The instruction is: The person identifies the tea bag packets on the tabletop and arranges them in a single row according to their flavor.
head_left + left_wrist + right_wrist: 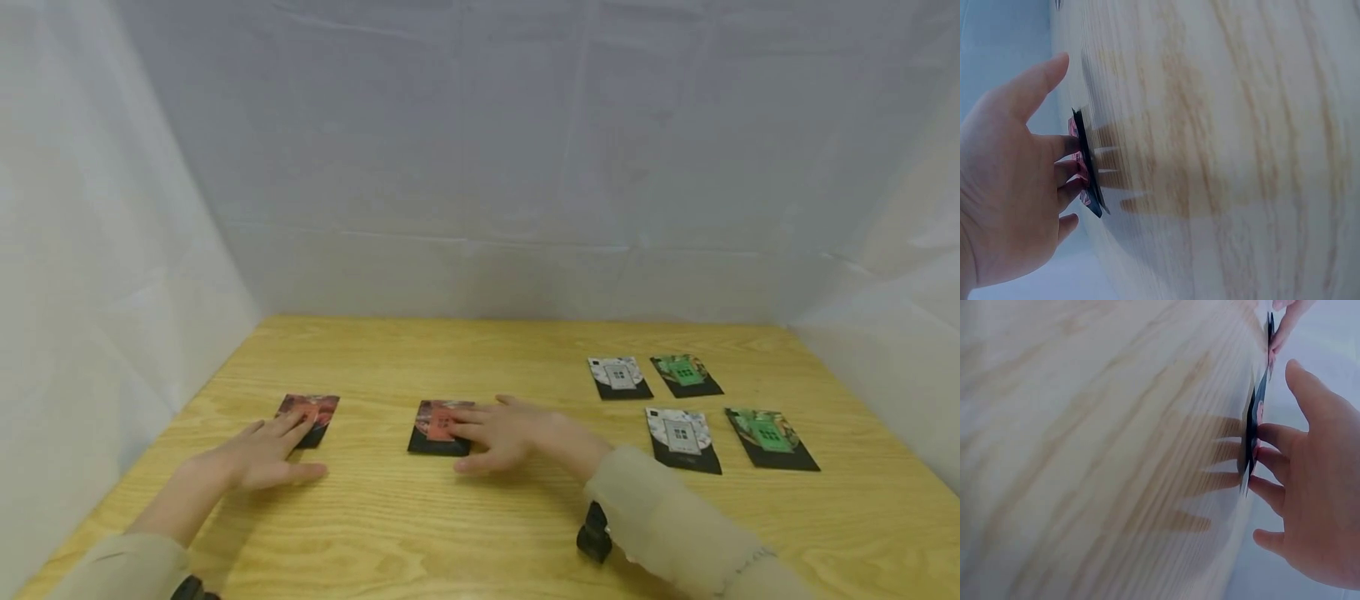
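Observation:
Two flat red-and-black packets lie apart on the wooden table in the head view. My left hand [258, 458] rests its fingertips on the left red packet [324, 407], covering part of its label. On the other red packet [429, 427] lie the fingers of my right hand [506, 435], reaching in from its right side. Both hands have their fingers extended and thumbs spread apart. In the left wrist view, fingers of the left hand [1013, 172] press on the thin packet [1093, 178]. The right wrist view shows the right hand [1319, 481] touching its packet [1251, 434] likewise.
To the right lie two white-and-black packets, one farther back [621, 377] and one nearer [681, 437]. Beside them are two green-and-black packets, the far one [686, 374] and the near one [771, 435]. White sheeting [450, 167] encloses the table [420, 533] at the back and sides.

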{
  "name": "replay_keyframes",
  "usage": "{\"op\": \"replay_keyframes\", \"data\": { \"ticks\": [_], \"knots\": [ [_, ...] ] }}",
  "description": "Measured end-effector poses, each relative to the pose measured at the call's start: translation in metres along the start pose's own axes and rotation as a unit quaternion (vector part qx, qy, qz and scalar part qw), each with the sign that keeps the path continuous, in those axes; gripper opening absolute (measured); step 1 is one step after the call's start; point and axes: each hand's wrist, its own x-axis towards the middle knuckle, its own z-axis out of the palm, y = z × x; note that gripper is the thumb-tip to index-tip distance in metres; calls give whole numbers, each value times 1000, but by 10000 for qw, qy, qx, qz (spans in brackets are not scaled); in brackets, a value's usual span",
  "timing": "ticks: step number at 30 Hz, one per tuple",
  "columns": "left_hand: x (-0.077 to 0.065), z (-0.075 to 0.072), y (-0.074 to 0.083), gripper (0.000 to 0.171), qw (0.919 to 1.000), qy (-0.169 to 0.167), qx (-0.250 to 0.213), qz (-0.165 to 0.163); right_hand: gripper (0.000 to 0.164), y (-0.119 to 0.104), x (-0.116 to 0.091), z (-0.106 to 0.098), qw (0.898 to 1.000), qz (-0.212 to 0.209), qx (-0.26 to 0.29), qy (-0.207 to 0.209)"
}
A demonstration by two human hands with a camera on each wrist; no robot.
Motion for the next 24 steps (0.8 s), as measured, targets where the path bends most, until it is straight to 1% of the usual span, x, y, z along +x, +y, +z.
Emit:
{"op": "replay_keyframes", "data": {
  "ticks": [9,16,24],
  "knots": [
    [2,0,1,91,10000,10,-17,-31,71,-11,13,-7,9999,65,-68,-84],
    [0,0,2,91,10000,-1,-68,-52,69,-22,30,-11,9999,78,-64,-102],
    [1,-1,3,93,10000,3,0,-58,70,-33,44,-16,9997,131,-156,-115]
  ]
}}
